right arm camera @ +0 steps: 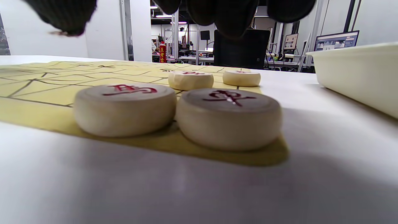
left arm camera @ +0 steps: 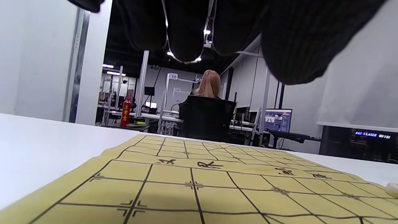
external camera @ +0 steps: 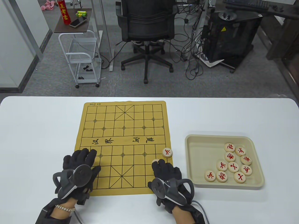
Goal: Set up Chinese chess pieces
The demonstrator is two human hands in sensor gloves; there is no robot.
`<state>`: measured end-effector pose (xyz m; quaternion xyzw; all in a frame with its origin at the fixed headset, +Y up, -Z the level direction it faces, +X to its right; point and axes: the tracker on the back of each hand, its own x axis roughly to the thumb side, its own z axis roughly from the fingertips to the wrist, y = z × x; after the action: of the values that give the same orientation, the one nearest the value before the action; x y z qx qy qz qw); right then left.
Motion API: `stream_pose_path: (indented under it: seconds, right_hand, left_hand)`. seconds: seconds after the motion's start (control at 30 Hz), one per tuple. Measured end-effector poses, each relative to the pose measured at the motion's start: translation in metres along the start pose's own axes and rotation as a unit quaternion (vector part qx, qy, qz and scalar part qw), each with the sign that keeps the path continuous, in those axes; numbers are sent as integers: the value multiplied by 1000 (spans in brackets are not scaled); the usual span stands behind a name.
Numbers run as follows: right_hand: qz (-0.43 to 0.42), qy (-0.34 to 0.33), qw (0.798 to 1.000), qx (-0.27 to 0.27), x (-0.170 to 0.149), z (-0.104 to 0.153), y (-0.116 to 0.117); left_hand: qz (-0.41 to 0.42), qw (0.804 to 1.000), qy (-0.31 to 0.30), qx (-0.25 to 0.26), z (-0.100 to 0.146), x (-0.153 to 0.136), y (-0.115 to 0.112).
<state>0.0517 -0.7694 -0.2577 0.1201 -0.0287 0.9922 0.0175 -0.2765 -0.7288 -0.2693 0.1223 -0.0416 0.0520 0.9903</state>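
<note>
The right hand [external camera: 167, 171] hovers over the board's near right corner, fingers loosely extended and holding nothing. Under it, in the right wrist view, two red-marked wooden pieces [right arm camera: 124, 109] [right arm camera: 228, 116] sit side by side on the yellow xiangqi mat [external camera: 123, 144], two more beyond. The left hand [external camera: 80, 166] lies flat, fingers spread, on the mat's near left corner. Ten further pieces [external camera: 233, 166] lie in the beige tray [external camera: 193, 149] to the right, on the white table [external camera: 42, 130].

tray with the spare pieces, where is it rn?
Table view: the beige tray sits on the white table, right of the yellow board and just beyond the right hand; it holds red-lettered pieces.
</note>
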Motion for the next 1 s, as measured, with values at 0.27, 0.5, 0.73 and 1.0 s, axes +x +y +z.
stream_pose_path:
  seconds: [0.27,0.5,0.73,1.0]
  right_hand:
    - [-30,96,995,-7,-30,-10,-27]
    - [41,220,971,88,-101,-26,-50]
    - [120,277,930,211,-154,-31,-34]
    - [120,311,907,259,-167,-36,-12]
  left_hand:
    - [-19,999,-25,-11,11,3,-2]
    - [-8,1000,-15,-19,13,-2,-2]
    - [-9,999,-22,-28,12,-1,-3]
    - [-10,999,-32,-32,12,1,-4]
